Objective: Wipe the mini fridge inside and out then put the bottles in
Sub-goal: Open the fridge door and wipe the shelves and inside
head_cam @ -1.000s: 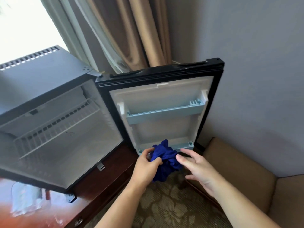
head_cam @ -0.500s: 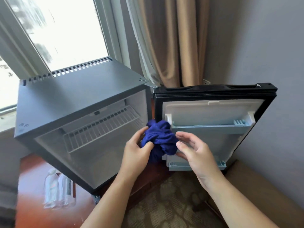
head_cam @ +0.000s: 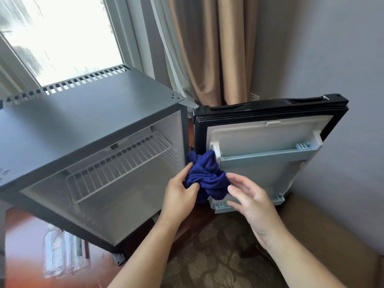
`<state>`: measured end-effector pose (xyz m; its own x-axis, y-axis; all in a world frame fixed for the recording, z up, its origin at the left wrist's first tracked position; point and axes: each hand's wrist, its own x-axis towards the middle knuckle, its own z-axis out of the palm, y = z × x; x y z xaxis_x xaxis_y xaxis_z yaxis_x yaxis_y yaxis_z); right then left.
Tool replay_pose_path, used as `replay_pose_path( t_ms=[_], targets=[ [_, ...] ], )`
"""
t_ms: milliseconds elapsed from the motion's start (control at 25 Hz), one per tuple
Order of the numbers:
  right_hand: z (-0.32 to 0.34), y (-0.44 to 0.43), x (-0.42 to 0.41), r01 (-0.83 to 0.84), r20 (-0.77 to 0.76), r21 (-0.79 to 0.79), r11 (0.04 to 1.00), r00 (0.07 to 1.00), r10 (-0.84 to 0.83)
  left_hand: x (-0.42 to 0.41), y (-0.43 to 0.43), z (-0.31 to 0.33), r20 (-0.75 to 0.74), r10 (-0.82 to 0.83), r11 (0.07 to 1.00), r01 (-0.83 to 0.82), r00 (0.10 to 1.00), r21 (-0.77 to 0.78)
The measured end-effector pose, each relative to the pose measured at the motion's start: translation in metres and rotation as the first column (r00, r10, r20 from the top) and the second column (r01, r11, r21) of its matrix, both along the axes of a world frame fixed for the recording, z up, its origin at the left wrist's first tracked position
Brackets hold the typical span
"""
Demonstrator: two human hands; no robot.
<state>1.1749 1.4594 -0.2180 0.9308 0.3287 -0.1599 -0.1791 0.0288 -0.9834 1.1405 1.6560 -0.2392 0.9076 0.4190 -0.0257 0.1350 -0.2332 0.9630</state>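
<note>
The grey metal mini fridge (head_cam: pixel 83 121) stood open. By the hinge edge of its white-lined door (head_cam: pixel 270 134), the left hand (head_cam: pixel 178 196) gripped a crumpled dark-blue terry cloth (head_cam: pixel 207 175) in curled fingers; the right hand (head_cam: pixel 249 202) lay just beside it, fingers loosely spread.

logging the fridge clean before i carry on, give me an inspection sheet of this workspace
surface: reddish wooden top carrying the mini fridge
job's things: door swung open; wire shelf inside; blue cloth bunched at the door's hinge side; bottles on the wooden top, outside the fridge, blurred
clutter: nothing seen
hands: left hand grips the blue cloth; right hand has relaxed fingers at the cloth's edge, contact unclear
cables: nothing seen
surroundings: window, curtain, wall, seat, carpet
</note>
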Motion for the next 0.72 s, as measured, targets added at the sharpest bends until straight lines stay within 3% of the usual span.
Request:
replay_pose_path(
  t_ms=[280, 720],
  targets=[
    [-0.034, -0.013, -0.005, -0.007, -0.152, -0.12, 0.993, 0.988, -0.011, 0.011, -0.008, -0.066, -0.177, -0.011, 1.0, 0.015, 0.984, 0.02],
    [-0.084, -0.034, -0.001, -0.006, -0.235, -0.34, 0.94, 0.969, -0.079, 0.036, -0.032, -0.145, -0.403, -0.089, 0.996, 0.074, 0.911, -0.051]
  ],
)
